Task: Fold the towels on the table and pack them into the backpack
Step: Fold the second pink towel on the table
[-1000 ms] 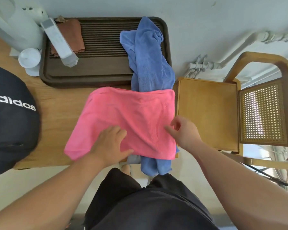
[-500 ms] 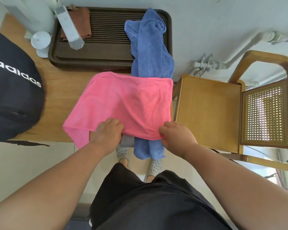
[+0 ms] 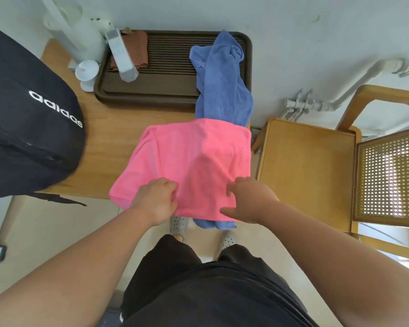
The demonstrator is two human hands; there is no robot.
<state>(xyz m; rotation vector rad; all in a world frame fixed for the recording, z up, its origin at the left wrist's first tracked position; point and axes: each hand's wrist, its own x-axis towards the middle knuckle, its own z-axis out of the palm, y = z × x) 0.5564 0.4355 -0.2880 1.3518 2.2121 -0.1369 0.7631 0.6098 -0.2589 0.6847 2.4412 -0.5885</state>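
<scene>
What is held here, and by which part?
The left hand grips the pink towel at its near edge, left of middle; the right hand lies on that edge, grip unclear.

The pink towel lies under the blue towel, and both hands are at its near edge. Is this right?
No. The head view shows the pink towel lying over the blue towel, not under it. The left hand and the right hand are indeed at its near edge.
</scene>
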